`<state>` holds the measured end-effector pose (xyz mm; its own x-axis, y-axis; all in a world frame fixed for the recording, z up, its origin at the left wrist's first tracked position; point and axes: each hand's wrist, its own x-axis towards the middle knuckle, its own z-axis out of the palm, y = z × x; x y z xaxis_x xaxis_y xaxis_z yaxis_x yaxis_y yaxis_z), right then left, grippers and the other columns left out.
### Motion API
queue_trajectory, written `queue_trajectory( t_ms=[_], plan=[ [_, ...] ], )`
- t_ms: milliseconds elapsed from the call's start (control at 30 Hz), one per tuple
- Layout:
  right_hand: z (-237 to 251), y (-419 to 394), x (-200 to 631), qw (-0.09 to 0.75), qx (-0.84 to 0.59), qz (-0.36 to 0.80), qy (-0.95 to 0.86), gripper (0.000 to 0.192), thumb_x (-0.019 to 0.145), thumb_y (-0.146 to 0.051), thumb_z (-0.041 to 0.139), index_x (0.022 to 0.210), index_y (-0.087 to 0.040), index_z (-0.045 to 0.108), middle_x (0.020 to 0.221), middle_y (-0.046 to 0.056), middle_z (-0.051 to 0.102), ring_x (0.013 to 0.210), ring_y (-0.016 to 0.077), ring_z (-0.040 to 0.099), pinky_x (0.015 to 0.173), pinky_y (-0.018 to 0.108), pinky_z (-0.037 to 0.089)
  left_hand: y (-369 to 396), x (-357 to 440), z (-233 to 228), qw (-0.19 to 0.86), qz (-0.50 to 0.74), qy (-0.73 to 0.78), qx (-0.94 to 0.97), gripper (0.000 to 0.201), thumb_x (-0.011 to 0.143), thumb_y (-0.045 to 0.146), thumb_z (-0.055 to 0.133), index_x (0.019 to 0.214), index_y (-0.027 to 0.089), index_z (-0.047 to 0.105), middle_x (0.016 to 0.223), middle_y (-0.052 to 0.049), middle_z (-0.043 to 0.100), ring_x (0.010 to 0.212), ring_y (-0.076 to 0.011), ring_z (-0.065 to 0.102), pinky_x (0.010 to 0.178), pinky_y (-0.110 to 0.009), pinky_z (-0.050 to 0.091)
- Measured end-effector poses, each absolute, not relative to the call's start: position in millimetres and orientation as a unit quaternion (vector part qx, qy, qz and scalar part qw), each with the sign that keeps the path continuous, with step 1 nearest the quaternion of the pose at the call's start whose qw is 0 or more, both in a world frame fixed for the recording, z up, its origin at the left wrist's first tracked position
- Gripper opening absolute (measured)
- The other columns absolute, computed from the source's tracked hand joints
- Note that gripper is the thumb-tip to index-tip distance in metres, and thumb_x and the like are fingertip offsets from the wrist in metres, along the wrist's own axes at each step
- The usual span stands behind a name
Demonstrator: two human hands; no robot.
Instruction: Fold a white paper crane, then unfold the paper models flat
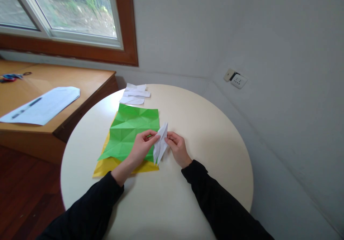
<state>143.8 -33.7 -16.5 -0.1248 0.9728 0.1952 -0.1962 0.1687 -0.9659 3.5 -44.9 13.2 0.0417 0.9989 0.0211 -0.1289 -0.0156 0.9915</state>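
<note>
A folded white paper [161,142], narrow and pointed at its ends, is held up over the table between both hands. My left hand [143,145] pinches its left side, thumb toward me. On the opposite side, my right hand [177,147] grips the edge between thumb and fingers. Beneath and to the left lies a creased green paper sheet [129,125], its fold lines showing. It overlaps a yellow paper sheet [103,166], whose left and front edges stick out.
Several white paper pieces [134,95] lie at the far side of the round table [215,132]. On the wooden desk [91,78] at left are white paper [59,102], a pen [27,107] and scissors [14,76]. A wall socket [238,80] is at right.
</note>
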Motion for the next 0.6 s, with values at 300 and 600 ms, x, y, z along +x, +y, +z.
queue_trajectory(
  t_ms=[300, 600],
  plan=[
    [-27.1, -28.0, 144.4, 0.586, -0.333, 0.581, -0.457, 0.015, 0.070, -0.020, 0.061, 0.083, -0.019, 0.068, 0.077, 0.000, 0.069, 0.069, 0.0137, 0.060, 0.067, 0.025, 0.047, -44.2, 4.4, 14.9, 0.550, 0.538, 0.431, 0.471, 0.020, 0.062, 0.030, 0.072, 0.069, 0.013, 0.063, 0.065, 0.001, 0.060, 0.062, -0.0095, 0.051, 0.060, -0.021, 0.041],
    [-31.5, -26.1, 145.7, 0.600, -0.334, 0.577, -0.441, 0.016, 0.069, -0.018, 0.062, 0.084, -0.021, 0.069, 0.076, -0.001, 0.069, 0.068, 0.0118, 0.059, 0.064, 0.022, 0.045, -44.5, 4.0, 15.6, 0.545, 0.527, 0.440, 0.482, 0.024, 0.061, 0.030, 0.073, 0.075, 0.014, 0.060, 0.061, 0.004, 0.055, 0.055, -0.0074, 0.046, 0.053, -0.019, 0.036]
  ],
)
